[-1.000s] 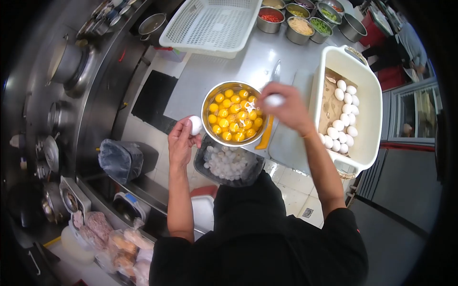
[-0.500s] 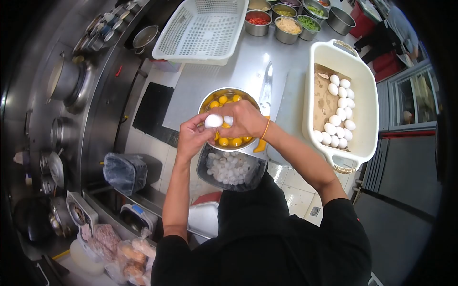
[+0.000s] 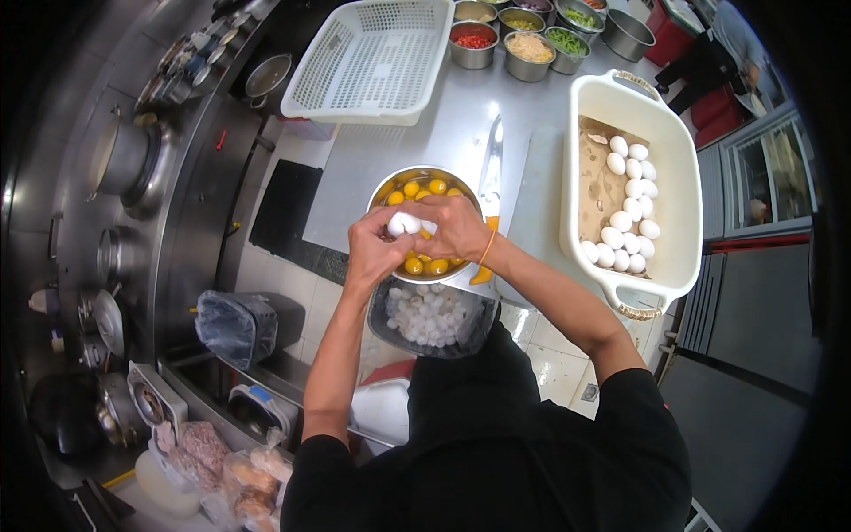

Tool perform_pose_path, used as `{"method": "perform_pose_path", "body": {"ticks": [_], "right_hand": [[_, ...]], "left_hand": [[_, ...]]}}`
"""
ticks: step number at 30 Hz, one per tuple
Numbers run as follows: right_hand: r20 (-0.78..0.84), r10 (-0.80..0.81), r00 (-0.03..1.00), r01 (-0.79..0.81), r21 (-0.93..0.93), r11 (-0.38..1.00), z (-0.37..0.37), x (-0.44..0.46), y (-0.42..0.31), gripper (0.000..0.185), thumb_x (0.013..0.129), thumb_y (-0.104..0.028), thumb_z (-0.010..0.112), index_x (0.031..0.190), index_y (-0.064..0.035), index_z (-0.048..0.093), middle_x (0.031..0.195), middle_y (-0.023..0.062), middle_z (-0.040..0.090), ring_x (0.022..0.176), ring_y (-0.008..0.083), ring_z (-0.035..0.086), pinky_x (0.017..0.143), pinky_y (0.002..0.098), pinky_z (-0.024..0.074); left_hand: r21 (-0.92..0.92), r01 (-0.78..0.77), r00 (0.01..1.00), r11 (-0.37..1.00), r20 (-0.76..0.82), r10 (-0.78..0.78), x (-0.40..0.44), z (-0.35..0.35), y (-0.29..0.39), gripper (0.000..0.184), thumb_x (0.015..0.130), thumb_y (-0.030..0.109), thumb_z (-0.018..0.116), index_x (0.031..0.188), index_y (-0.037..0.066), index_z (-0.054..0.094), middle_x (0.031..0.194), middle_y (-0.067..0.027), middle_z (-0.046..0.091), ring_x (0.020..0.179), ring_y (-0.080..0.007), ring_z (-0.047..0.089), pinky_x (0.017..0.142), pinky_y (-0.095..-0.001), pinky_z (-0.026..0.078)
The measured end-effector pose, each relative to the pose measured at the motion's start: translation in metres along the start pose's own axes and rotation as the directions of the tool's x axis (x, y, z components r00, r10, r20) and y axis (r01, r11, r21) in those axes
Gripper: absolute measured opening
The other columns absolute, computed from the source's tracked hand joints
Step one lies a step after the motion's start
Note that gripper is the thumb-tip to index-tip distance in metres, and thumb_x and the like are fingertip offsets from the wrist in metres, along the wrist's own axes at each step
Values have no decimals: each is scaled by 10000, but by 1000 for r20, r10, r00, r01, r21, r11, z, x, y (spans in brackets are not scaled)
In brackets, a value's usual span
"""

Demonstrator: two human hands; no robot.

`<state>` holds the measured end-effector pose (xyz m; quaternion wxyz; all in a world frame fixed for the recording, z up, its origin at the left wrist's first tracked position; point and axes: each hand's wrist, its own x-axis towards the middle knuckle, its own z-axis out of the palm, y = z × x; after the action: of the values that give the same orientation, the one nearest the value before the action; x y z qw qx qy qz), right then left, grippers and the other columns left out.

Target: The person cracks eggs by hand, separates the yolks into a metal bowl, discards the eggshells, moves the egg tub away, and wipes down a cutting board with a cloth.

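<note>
My left hand (image 3: 377,244) is closed around a white egg (image 3: 403,223), whose shell shows a split or dent on top. My right hand (image 3: 458,229) meets it from the other side, fingers closed on a second white egg or piece of shell (image 3: 429,228), mostly hidden by the fingers. Both hands are over a round metal bowl (image 3: 375,196) of clear egg white and several whole yolks (image 3: 414,265). Just below the bowl, a dark bin (image 3: 483,310) holds a heap of white eggshells (image 3: 432,317). Beside the bowl lies a knife (image 3: 490,191) with a yellow handle.
A white tub (image 3: 694,204) with several whole eggs (image 3: 631,206) stands at right on the steel table (image 3: 448,133). A white perforated basket (image 3: 363,58) and metal containers of chopped food (image 3: 529,47) are at the back. A lined bin (image 3: 235,328) stands at left; another person (image 3: 749,58) is far right.
My hands have drawn closer together, and the left fingers now wrap further over the egg. The egg's smooth shell now shows a split. The view has shifted slightly.
</note>
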<state>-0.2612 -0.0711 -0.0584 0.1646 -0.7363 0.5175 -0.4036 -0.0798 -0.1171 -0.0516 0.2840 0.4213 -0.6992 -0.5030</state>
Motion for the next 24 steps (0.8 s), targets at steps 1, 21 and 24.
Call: {"method": "perform_pose_path", "body": {"ticks": [1, 21, 24], "right_hand": [[0, 5, 1000, -5, -18, 1000, 0, -1, 2, 488, 666, -207, 714, 1142, -105, 685, 909, 177, 701, 765, 363, 681, 705, 432, 566], [388, 417, 822, -553, 368, 748, 7, -93, -102, 724, 940, -471, 600, 1400, 59, 421, 1304, 298, 500, 1237, 398, 514, 1042, 408, 406], [422, 410, 809, -581, 461, 671, 14, -90, -128, 826, 1018, -482, 442, 1511, 99, 123, 1548, 338, 164, 1446, 423, 231, 1181, 420, 217]], "left_hand": [[22, -20, 1000, 1000, 1, 20, 1, -1, 1, 425, 745, -49, 624, 1168, -61, 661, 1023, -86, 663, 857, -133, 663, 743, -254, 539], [-21, 180, 973, 983, 148, -175, -151, -2, 35, 611, 779, 51, 754, 1350, -20, 549, 1066, -103, 635, 881, -132, 619, 731, -268, 515], [-312, 240, 969, 919, 129, -209, -163, 17, 26, 584, 858, -21, 689, 1404, -53, 483, 1121, -89, 601, 942, -105, 596, 756, -246, 526]]}}
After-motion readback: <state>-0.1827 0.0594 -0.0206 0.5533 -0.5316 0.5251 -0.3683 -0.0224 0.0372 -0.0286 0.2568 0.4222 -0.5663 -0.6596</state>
